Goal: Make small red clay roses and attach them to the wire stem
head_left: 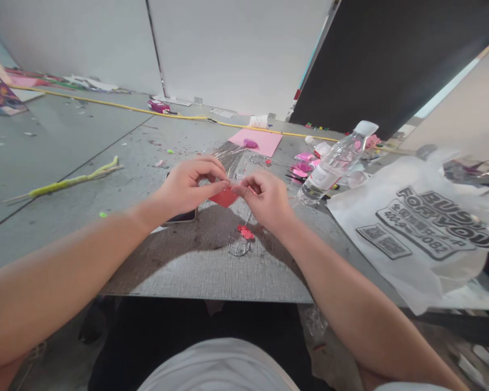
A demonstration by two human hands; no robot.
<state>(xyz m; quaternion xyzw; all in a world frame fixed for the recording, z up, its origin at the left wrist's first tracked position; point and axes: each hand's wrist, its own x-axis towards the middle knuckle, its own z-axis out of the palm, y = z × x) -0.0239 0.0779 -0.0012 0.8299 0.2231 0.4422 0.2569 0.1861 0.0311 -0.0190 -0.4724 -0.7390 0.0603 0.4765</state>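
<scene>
Both hands meet over the middle of the table, pinching a small piece of red paper (225, 197) between them. My left hand (191, 183) has thumb and forefinger closed on its upper edge. From the other side, my right hand (265, 196) grips the same edge with its fingertips. The paper hangs below the fingers, partly covered by them. Just under my hands lie small red cut pieces (245, 232) beside a curl of silvery wire (239, 247). A dark phone (183, 216) rests on the table, partly hidden beneath my left hand.
Thin wires (228, 155) lie beyond my hands, near a pink sheet (264, 142). On the right stand a tilted-looking clear bottle (326, 168) and a white plastic bag (391, 217). A yellow-green wrapped stick (73, 182) lies left. A yellow cord (126, 107) crosses the back.
</scene>
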